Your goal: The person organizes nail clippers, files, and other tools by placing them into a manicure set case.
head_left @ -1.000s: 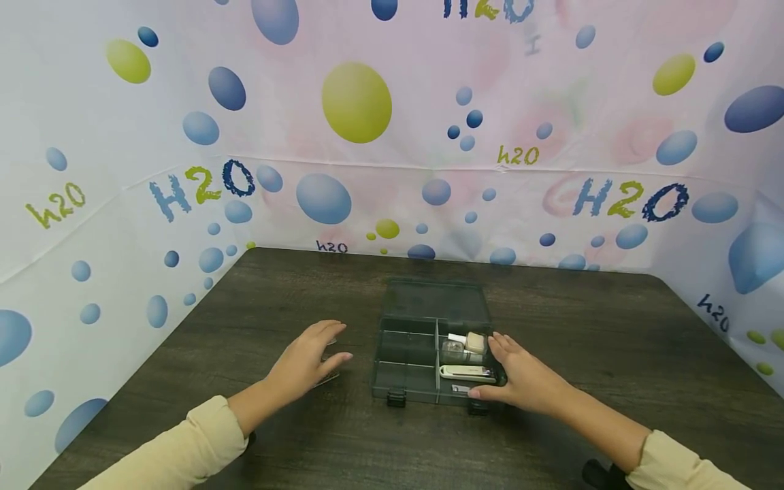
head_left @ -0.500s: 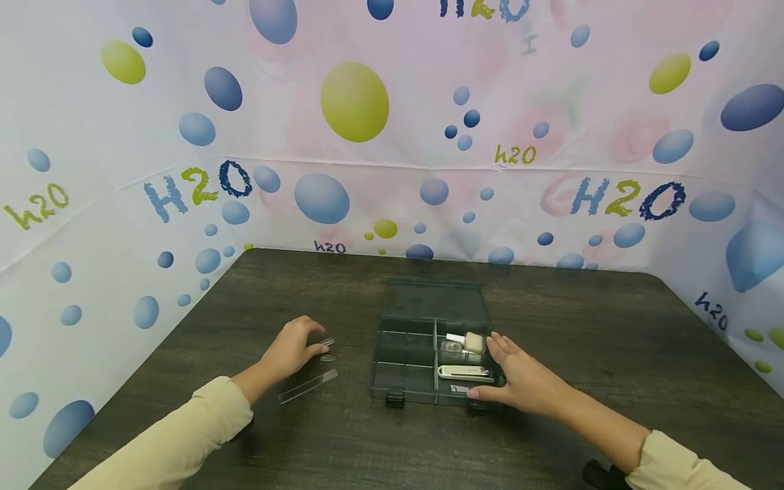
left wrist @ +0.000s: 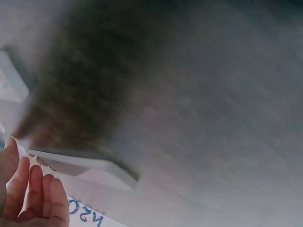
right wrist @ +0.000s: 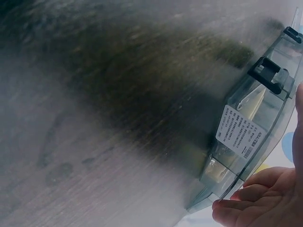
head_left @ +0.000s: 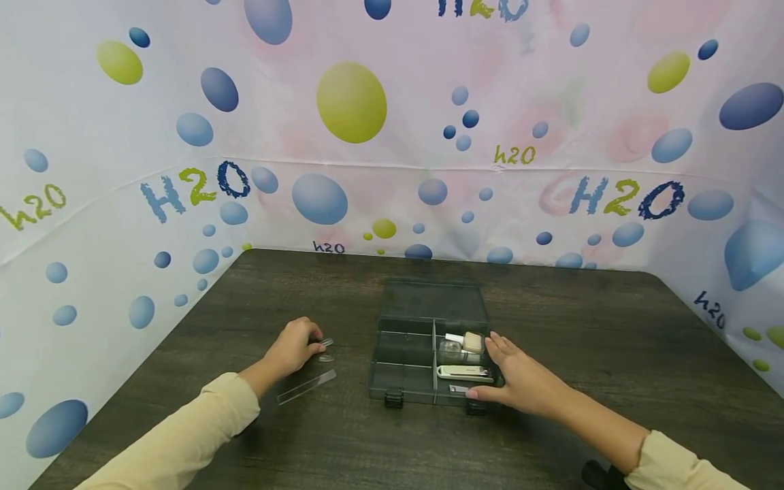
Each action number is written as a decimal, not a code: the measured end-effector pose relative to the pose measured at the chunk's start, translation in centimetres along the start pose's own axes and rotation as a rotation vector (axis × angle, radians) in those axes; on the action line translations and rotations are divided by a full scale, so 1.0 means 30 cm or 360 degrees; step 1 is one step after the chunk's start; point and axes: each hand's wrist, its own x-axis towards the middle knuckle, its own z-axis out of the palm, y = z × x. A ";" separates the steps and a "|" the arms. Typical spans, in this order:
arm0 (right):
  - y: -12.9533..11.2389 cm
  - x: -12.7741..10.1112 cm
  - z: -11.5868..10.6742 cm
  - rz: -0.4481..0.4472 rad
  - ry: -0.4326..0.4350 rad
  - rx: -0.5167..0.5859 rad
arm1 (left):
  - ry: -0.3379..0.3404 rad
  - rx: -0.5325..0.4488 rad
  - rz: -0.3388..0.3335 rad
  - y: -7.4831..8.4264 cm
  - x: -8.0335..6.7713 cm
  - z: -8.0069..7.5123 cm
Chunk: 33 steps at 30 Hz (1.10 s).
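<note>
Resting on the table [head_left: 612,327], the organiser box [head_left: 404,354] is held by the right hand [head_left: 520,381], fingers relaxed along its right wall; small clear pieces [head_left: 327,342] are pinched by the left hand [head_left: 292,347]

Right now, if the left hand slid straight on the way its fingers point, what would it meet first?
The left hand points right, toward the small clear pieces at its fingertips; it may already touch them. Beyond those lies the left wall of the open compartment box. Depth is hard to judge.
</note>
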 end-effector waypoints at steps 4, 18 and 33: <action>0.001 -0.001 0.002 -0.0005 0.0005 0.0002 | 0.0011 0.0000 0.0017 -0.002 0.006 0.006; 0.000 -0.004 0.004 0.0011 -0.0014 0.0011 | 0.0047 -0.0091 0.0056 -0.018 0.002 -0.007; 0.006 -0.004 0.010 0.0018 0.0024 0.0064 | 0.0171 -0.0283 0.0167 0.100 -0.032 -0.039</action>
